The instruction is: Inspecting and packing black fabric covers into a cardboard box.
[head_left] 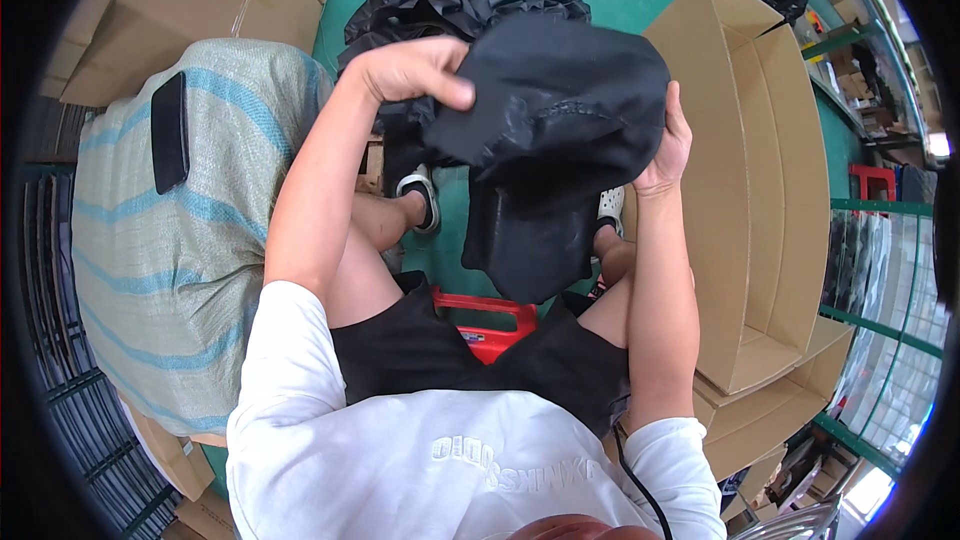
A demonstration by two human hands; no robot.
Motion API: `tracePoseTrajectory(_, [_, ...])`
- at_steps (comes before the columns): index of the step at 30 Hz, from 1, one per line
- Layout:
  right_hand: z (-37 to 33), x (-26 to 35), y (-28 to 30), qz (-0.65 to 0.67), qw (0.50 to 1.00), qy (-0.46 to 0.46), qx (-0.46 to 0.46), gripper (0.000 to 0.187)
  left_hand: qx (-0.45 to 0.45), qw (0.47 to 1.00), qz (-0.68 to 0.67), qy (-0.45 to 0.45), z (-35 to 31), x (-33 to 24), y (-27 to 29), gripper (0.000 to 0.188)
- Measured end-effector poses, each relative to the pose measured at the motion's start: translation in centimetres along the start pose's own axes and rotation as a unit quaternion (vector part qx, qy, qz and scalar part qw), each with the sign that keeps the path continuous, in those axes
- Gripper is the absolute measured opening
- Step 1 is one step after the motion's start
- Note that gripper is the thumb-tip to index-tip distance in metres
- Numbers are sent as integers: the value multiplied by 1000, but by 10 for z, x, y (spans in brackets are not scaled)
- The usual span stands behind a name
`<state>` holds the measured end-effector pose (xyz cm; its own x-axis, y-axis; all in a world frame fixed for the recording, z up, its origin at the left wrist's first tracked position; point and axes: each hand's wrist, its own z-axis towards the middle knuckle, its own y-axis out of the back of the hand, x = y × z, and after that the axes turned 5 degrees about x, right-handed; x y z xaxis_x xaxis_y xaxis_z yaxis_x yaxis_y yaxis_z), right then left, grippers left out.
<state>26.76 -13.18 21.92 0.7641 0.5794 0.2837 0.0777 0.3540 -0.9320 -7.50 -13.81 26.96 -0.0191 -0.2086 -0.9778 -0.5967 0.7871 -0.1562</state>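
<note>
A black, leather-like sewn piece point(570, 90) with a puckered, stitched seam is held up in front of me between both hands. Its lower part hangs down between my knees. My left hand point(420, 70) grips its left edge, with the thumb on the near face and the other fingers hidden behind. At the right edge, my right hand point(668, 145) holds it with the thumb up along the side and the fingers mostly out of sight behind it. Just beyond lies a heap of similar crumpled black material point(440, 0) on the green floor.
A tall cardboard box point(715, 240) stands close on my right. To my left is a bulging striped woven sack point(130, 320) with a dark phone point(170, 133) on top. Cardboard boxes point(200, 0) are stacked at far left. A red stool point(490, 340) shows between my legs.
</note>
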Motion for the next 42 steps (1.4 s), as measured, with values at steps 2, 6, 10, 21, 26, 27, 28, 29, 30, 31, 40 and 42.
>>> tracePoseTrajectory(2, [-3,11,9,2,1000,13,4,53,-14,999,7,29,7,21,12,48])
tracePoseTrajectory(6, [-5,16,-2,-28,998,52,-28,51,-93,887,-312,-329,18,5,8,46])
tracePoseTrajectory(10, [-10,22,1,-11,997,77,9,50,-89,915,-250,-303,9,-2,-1,56])
tracePoseTrajectory(21, [-11,24,-2,-63,993,90,-40,46,-184,912,-242,-276,18,0,2,35])
tracePoseTrajectory(26, [-6,26,4,-37,994,98,-18,50,-157,986,-34,-37,8,17,0,59])
tracePoseTrajectory(27, [-6,26,5,-38,994,97,-18,50,-152,980,29,128,16,17,6,56])
tracePoseTrajectory(28, [-6,26,6,-25,995,97,5,49,-209,957,125,158,21,23,4,44])
tracePoseTrajectory(29, [-5,27,7,-11,995,98,29,48,-185,980,16,78,23,26,4,38])
tracePoseTrajectory(30, [-7,29,6,-12,995,98,28,48,-155,984,-93,-2,25,16,-3,34])
tracePoseTrajectory(31, [-10,31,3,-32,993,112,9,47,-140,977,-141,-81,24,17,3,33])
tracePoseTrajectory(40, [-12,39,7,-86,980,146,-107,41,-88,972,-213,-44,28,26,-9,32])
tracePoseTrajectory(42, [-14,41,4,-121,965,164,-166,40,-152,973,-149,-86,37,28,-7,26])
